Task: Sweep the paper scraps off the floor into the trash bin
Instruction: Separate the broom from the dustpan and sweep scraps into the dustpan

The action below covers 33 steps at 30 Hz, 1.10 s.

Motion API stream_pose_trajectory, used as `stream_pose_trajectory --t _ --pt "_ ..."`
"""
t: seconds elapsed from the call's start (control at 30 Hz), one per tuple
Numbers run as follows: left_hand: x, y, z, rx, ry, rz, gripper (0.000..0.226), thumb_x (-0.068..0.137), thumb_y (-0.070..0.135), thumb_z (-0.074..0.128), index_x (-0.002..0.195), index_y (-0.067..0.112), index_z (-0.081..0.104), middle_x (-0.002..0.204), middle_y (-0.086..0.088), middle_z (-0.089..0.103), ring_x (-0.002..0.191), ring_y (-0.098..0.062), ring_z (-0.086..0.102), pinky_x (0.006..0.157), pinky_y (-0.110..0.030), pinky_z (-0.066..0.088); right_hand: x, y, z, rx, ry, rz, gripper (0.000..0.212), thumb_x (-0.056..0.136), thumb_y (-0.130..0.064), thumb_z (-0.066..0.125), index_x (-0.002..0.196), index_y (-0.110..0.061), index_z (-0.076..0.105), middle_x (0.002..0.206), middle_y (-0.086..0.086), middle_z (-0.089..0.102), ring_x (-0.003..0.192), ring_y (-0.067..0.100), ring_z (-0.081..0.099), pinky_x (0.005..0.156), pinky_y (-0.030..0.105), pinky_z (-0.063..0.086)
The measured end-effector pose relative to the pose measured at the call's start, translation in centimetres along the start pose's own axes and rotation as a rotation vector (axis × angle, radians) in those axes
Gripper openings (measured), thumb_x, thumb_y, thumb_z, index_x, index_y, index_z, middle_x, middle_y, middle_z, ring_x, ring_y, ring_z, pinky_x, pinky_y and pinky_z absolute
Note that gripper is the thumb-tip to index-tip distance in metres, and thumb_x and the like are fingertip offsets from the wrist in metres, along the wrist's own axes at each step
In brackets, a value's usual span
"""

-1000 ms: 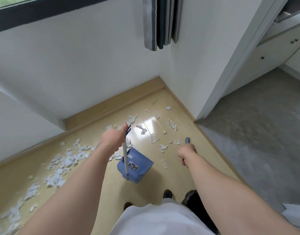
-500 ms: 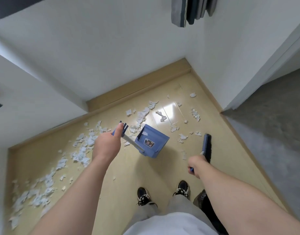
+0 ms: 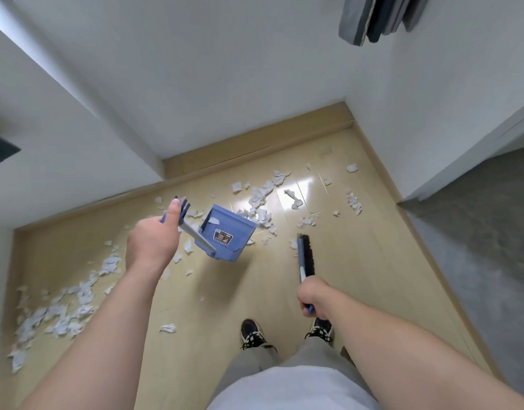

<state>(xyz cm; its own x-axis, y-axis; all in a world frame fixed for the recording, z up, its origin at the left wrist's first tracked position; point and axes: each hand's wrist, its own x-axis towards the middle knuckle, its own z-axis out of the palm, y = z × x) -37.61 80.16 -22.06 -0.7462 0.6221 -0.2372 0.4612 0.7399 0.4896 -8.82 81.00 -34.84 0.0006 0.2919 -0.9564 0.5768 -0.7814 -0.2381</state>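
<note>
- My left hand (image 3: 152, 244) grips the dustpan (image 3: 226, 232) by its handle, thumb up, with the pan tilted just to its right.
- My right hand (image 3: 314, 297) is clamped on the broom (image 3: 305, 255), brush head just ahead.
- Paper scraps (image 3: 260, 193) litter the floor (image 3: 358, 261) beyond the pan and left of my left arm.

Light: bright, soft, even, cool-white. The white wall (image 3: 225, 69) is evenly lit and turns greyer toward the top corners. One hard glare patch sits on the glossy wood floor (image 3: 358, 261) near the far corner; the source is probably overhead and ahead.

Shadows: weak. A diffuse dark smudge lies on the floor below the dustpan (image 3: 225, 232) and around the shoes (image 3: 253, 335).

Distortion: strong wide-angle. Wall edges lean and splay, and the forearms stretch at the bottom edge.

Focus: slightly soft overall, sharpest at centre. The paper scraps (image 3: 62, 315) at the left edge are smeared. The left hand (image 3: 151, 241) and the dustpan's edges are a little blurred.
</note>
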Motion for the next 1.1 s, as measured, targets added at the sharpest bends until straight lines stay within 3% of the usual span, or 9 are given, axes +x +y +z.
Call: stream_pose_trajectory --t 0.07,0.13,0.33,0.6,0.93,1.1 --pt "0.7 -0.9 -0.8 0.001 0.01 -0.01 0.08 0.092 0.074 0.035 0.07 0.003 0.063 0.061 -0.005 0.056 0.059 -0.029 0.05 0.057 -0.032 0.038 0.2 -0.4 2.7 0.073 0.025 0.041 0.034 0.092 0.011 0.022 0.098 -0.007 0.05 0.068 0.006 0.034 0.054 0.015 0.023 0.035 0.016 0.018" --pt "1.3 -1.6 -1.5 0.009 0.015 -0.003 0.078 0.093 0.074 0.035 0.063 0.006 0.058 0.058 -0.004 0.053 0.058 -0.029 0.048 0.056 -0.031 0.037 0.2 -0.9 4.8 0.173 0.014 0.048 0.035 0.091 0.009 0.024 0.105 -0.007 0.051 0.071 0.008 0.038 0.054 0.015 0.025 0.038 0.016 0.019" --pt "3.5 -3.7 -4.2 -0.015 -0.004 -0.014 0.071 0.092 0.074 0.037 0.056 0.014 0.038 0.057 -0.004 0.042 0.056 -0.028 0.039 0.057 -0.031 0.033 -1.8 -2.1 7.1 0.146 -0.032 0.028 0.02 0.09 0.009 0.032 0.089 0.001 0.051 0.072 0.011 0.045 0.051 0.012 0.033 0.038 0.018 0.024" --pt "5.5 -3.3 -5.2 -0.052 -0.065 0.016 0.07 0.091 0.075 0.037 0.058 0.014 0.041 0.06 -0.004 0.049 0.06 -0.028 0.048 0.059 -0.031 0.036 -3.5 -3.7 5.5 0.14 0.088 -0.022 0.012 0.091 0.005 0.041 0.086 0.003 0.052 0.08 0.016 0.055 0.048 0.012 0.038 0.037 0.018 0.029" --pt "6.0 2.8 -2.5 -0.036 -0.137 0.125 0.071 0.093 0.074 0.033 0.065 0.012 0.053 0.067 -0.004 0.057 0.069 -0.029 0.056 0.058 -0.03 0.037 -3.3 -5.9 -3.1 0.344 0.387 -0.083 0.016 0.09 0.003 0.04 0.089 -0.001 0.055 0.075 0.013 0.052 0.048 0.015 0.039 0.037 0.017 0.03" --pt "6.4 6.9 0.7 -0.064 -0.155 0.175 0.072 0.091 0.075 0.035 0.06 0.013 0.049 0.061 -0.002 0.051 0.063 -0.029 0.052 0.057 -0.031 0.037 0.2 -6.2 -9.5 0.462 0.49 -0.078 0.02 0.093 0.001 0.038 0.084 -0.002 0.056 0.068 0.012 0.048 0.047 0.017 0.036 0.033 0.012 0.03"
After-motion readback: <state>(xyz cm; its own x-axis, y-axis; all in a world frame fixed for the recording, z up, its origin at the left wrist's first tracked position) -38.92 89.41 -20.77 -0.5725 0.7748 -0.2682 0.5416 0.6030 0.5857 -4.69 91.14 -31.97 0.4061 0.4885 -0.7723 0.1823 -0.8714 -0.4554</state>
